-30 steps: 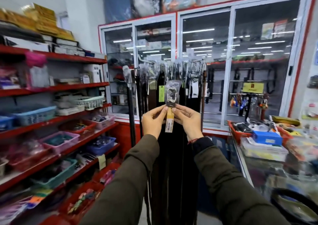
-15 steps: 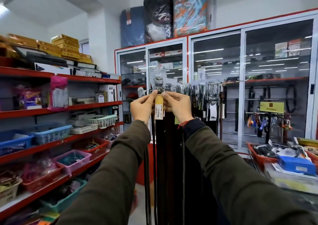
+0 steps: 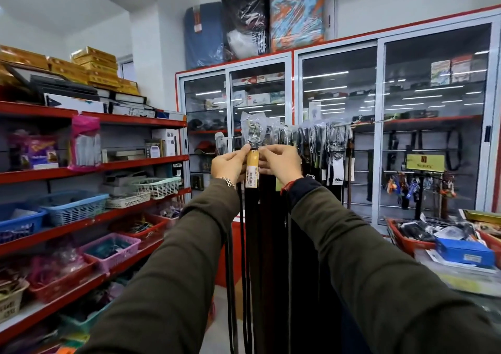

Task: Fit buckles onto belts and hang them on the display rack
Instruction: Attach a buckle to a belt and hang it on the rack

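A dark belt (image 3: 253, 231) hangs straight down in front of me, with a yellow price tag (image 3: 252, 170) near its top. Its metal buckle (image 3: 252, 131) is wrapped in clear plastic and stands up at the height of the rack rail. My left hand (image 3: 229, 162) pinches the belt's top from the left. My right hand (image 3: 279, 162) pinches it from the right, just under the buckle. Behind runs the display rack (image 3: 360, 122), a horizontal rail with several bagged buckles and dark belts (image 3: 333, 147) hanging from it.
Red shelves (image 3: 89, 169) with baskets of small goods fill the left side. A glass-door cabinet (image 3: 379, 136) stands behind the rack. At the right a counter holds a red tray (image 3: 406, 241) and a blue box (image 3: 465, 254).
Both hands have lifted the belt's buckle end from chest height up to the rail's level, and my view has tilted upward with them.
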A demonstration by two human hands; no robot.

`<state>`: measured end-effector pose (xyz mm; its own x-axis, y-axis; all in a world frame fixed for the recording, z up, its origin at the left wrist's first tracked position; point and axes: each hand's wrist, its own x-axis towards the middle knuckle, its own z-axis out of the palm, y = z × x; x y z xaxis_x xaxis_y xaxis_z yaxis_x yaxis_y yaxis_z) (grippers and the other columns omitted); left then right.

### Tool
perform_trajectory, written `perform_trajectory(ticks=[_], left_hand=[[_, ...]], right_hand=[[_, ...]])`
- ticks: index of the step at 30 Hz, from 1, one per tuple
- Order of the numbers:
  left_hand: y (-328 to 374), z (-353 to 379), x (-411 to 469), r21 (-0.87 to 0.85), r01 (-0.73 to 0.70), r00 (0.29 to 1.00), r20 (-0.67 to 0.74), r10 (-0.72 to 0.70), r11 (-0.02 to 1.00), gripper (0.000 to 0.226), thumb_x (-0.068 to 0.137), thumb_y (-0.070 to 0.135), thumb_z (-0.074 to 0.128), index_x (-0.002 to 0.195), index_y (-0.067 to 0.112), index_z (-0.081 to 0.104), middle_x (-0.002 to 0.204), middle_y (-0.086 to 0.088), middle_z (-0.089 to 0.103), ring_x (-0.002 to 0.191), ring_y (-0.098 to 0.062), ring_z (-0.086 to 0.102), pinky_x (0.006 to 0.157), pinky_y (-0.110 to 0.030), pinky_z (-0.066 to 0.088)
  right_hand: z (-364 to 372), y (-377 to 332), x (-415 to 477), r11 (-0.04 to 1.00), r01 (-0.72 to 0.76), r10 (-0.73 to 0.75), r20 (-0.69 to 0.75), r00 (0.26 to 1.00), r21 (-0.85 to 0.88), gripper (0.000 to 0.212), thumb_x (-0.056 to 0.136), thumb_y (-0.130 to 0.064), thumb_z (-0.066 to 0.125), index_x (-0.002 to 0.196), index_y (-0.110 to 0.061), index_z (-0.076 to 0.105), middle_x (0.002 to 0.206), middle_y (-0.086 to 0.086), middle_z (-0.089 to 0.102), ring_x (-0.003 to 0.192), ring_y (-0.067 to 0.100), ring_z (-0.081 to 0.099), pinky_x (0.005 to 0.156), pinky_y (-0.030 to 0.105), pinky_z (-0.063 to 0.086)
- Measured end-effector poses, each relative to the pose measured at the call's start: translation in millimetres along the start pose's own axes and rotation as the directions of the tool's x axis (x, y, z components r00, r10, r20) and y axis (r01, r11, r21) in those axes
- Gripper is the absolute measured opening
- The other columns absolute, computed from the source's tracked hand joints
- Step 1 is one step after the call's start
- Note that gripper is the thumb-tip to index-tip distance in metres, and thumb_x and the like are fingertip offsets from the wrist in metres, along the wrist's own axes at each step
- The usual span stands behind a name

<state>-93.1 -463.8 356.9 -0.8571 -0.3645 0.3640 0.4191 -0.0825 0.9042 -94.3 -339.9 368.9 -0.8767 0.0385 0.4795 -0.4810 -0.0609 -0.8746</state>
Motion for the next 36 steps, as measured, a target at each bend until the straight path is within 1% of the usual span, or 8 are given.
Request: perform_trajectory(ticks=[2,4,9,14,20,29,33,36], left_hand=[[-11,6,5,0.135,-0.059,0.997,-0.049,0.067,0.989,0.04,0.073,0.051,0.074,0.093,0.016,0.08,0.099,-0.01,0.08,0.098,-0.03,0.074,0.093,-0.049,0.059],[-16,17,-10,0.265,-0.155,0.982,-0.06,0.176,0.952,0.031,0.094,0.031,0.059,0.114,0.013,0.074,0.12,-0.012,0.074,0.115,-0.029,0.066,0.105,-0.041,0.051],[-47,38,-56,0.353,-0.39,0.906,-0.019,0.423,0.85,0.049,0.102,0.018,0.045,0.151,0.012,0.037,0.157,-0.009,0.039,0.147,-0.023,0.035,0.118,-0.026,0.025],[-102,46,-97,0.581,-0.566,0.782,0.153,0.605,0.584,0.055,0.1,0.023,0.043,0.153,0.016,0.032,0.165,-0.005,0.024,0.156,-0.024,0.013,0.127,-0.043,0.01],[-167,64,-169,0.591,-0.599,0.796,0.362,0.486,0.54,0.054,0.101,0.024,0.044,0.154,0.021,0.031,0.167,-0.002,0.019,0.157,-0.022,0.002,0.128,-0.045,0.0],[-243,118,-278,0.537,-0.594,0.784,0.552,0.284,0.598,0.053,0.102,0.027,0.041,0.154,0.022,0.03,0.167,0.001,0.017,0.157,-0.021,0.001,0.128,-0.046,-0.002],[-269,149,-327,0.467,-0.604,0.72,0.667,0.192,0.646,0.052,0.103,0.028,0.04,0.154,0.024,0.029,0.168,0.002,0.015,0.157,-0.019,0.0,0.128,-0.046,-0.002],[-285,174,-361,0.404,-0.608,0.631,0.768,0.108,0.684,0.051,0.105,0.027,0.038,0.155,0.024,0.027,0.168,0.003,0.014,0.157,-0.018,-0.002,0.128,-0.043,-0.005]], right_hand=[[-1,10,3,0.988,0.043,-0.043,0.0,0.999,-0.152,0.024,0.089,-0.012,0.061,0.108,-0.002,0.071,0.103,0.017,0.075,0.085,0.025,0.073,0.081,0.042,0.061],[-5,20,-2,0.94,0.118,-0.12,0.013,0.993,-0.321,0.029,0.088,-0.015,0.058,0.113,-0.008,0.071,0.107,0.01,0.075,0.098,0.022,0.071,0.094,0.036,0.055],[-32,48,-34,0.831,0.28,-0.338,-0.036,0.94,-0.48,0.034,0.095,-0.013,0.048,0.126,-0.01,0.061,0.124,0.008,0.065,0.112,0.021,0.063,0.098,0.03,0.049],[-81,90,-70,0.678,0.279,-0.453,-0.088,0.887,-0.68,0.044,0.096,-0.023,0.043,0.139,-0.017,0.049,0.143,0.001,0.047,0.134,0.017,0.045,0.113,0.032,0.038],[-149,139,-141,0.481,0.111,-0.403,-0.107,0.909,-0.87,0.052,0.099,-0.031,0.037,0.15,-0.022,0.032,0.163,0.0,0.018,0.154,0.025,0.007,0.125,0.047,0.011],[-248,195,-259,0.37,-0.278,-0.174,-0.36,0.916,-0.886,0.059,0.099,-0.035,0.039,0.153,-0.016,0.027,0.165,0.005,0.009,0.154,0.029,0.001,0.123,0.05,0.004],[-292,209,-307,0.388,-0.535,-0.036,-0.592,0.805,-0.75,0.063,0.098,-0.033,0.044,0.154,-0.009,0.024,0.164,0.012,0.01,0.153,0.034,0.003,0.123,0.051,0.007],[-327,211,-339,0.461,-0.701,0.033,-0.779,0.626,-0.544,0.07,0.096,-0.028,0.05,0.154,-0.003,0.02,0.162,0.019,0.011,0.151,0.036,0.01,0.122,0.049,0.013]])
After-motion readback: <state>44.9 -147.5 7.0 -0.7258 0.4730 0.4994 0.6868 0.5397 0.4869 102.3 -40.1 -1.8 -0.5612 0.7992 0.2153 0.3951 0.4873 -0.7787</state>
